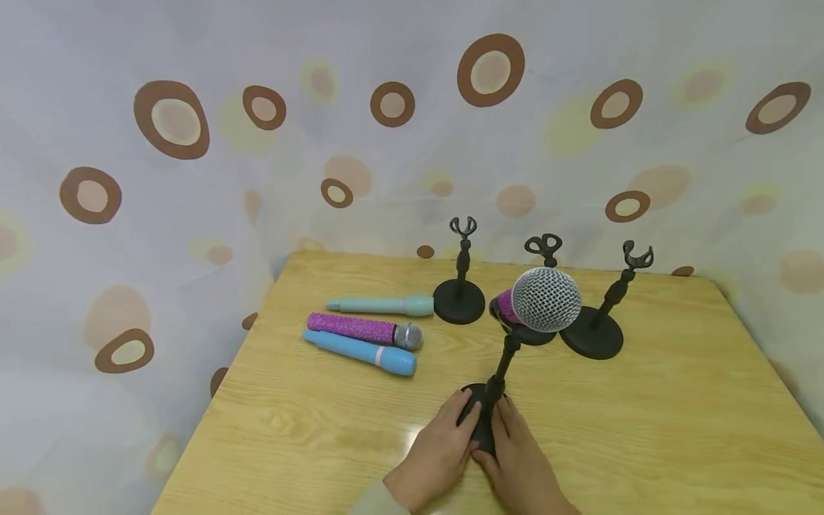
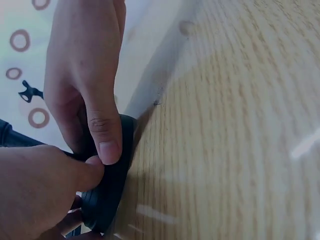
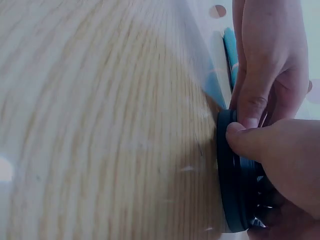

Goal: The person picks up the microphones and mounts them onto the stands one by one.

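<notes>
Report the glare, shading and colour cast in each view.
Head view: bright, a small glare spot on the table beside the left hand; left wrist view: dimmer, bluish, pale glare streaks on the table; right wrist view: also dim, bluish, a bright glare spot at the left edge, the table darker beside the black base.

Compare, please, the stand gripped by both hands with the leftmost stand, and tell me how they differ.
The gripped stand carries a silver-headed purple microphone, while the leftmost stand has an empty clip. The left hand and right hand hold the gripped stand's base, whereas neither touches the leftmost stand. The gripped stand is nearer the head camera than the leftmost stand. Both are black, with flat bases.
</notes>
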The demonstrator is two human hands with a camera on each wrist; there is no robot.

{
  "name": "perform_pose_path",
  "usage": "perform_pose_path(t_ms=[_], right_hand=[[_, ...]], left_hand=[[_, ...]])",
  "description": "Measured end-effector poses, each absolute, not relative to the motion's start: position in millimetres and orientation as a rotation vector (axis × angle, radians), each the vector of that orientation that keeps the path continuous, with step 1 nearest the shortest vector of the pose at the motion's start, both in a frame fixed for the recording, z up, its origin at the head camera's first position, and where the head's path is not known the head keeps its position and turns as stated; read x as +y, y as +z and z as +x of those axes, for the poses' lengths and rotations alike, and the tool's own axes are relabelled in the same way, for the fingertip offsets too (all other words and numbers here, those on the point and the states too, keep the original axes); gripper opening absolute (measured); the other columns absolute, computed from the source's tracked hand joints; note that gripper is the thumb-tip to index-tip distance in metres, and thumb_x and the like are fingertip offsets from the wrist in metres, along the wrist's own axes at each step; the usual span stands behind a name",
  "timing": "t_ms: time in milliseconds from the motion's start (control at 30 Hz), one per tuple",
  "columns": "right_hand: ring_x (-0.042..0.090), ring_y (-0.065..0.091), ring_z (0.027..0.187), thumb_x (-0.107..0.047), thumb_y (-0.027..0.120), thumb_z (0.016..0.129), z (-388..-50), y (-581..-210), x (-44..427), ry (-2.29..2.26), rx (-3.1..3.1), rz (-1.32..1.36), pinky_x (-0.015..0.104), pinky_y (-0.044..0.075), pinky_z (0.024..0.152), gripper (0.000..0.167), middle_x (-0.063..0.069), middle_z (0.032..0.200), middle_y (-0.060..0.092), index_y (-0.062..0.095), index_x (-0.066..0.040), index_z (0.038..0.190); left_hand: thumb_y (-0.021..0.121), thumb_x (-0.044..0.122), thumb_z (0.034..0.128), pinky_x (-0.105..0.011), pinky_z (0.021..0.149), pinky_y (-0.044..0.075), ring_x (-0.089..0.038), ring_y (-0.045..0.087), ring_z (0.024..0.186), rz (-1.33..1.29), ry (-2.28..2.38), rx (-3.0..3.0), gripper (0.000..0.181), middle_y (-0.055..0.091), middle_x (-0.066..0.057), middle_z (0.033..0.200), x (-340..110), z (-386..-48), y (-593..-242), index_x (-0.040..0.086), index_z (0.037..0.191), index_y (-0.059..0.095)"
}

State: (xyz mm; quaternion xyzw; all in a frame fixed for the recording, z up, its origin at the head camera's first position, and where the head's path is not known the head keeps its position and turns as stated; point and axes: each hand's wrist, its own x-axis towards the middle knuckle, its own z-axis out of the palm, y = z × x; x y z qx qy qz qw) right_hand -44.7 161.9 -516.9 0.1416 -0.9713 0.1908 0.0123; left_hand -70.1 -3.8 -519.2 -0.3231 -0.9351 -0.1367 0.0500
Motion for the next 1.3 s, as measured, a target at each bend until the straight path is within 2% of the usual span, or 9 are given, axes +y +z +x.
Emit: perform_pose_path(t_ms=[433, 767, 1300], right_hand=[[0.048, 0.034, 0.142, -0.026, 0.07, 0.091, -64, -518, 173, 0.622, -2.932, 0.488, 0.058, 0.042, 0.107, 0.076, 0.032, 0.154, 0.031, 0.035, 0.014, 0.145], [0.05, 0.029, 0.144, -0.026, 0.068, 0.094, -74, -521, 194, 0.69, -2.989, 0.388, 0.062, 0.039, 0.107, 0.077, 0.031, 0.157, 0.025, 0.031, 0.014, 0.147], [0.055, 0.03, 0.14, -0.022, 0.066, 0.095, -81, -519, 233, 0.756, -2.994, 0.263, 0.065, 0.04, 0.104, 0.074, 0.038, 0.154, 0.023, 0.029, 0.018, 0.146]], left_hand=[[0.057, 0.023, 0.1007, -0.034, 0.111, 0.044, -0.032, 0.043, 0.142, -0.958, -0.359, -2.834, 0.05, 0.043, -0.021, 0.151, 12, -92, -522, 0.0, 0.144, 0.048], [0.055, 0.025, 0.1016, -0.033, 0.11, 0.045, -0.031, 0.044, 0.141, -0.992, -0.367, -2.79, 0.049, 0.045, -0.02, 0.15, 32, -104, -522, 0.001, 0.144, 0.049], [0.053, 0.027, 0.1032, -0.027, 0.113, 0.041, -0.026, 0.046, 0.141, -1.067, -0.238, -2.733, 0.047, 0.047, -0.016, 0.15, 76, -122, -524, 0.005, 0.144, 0.05]])
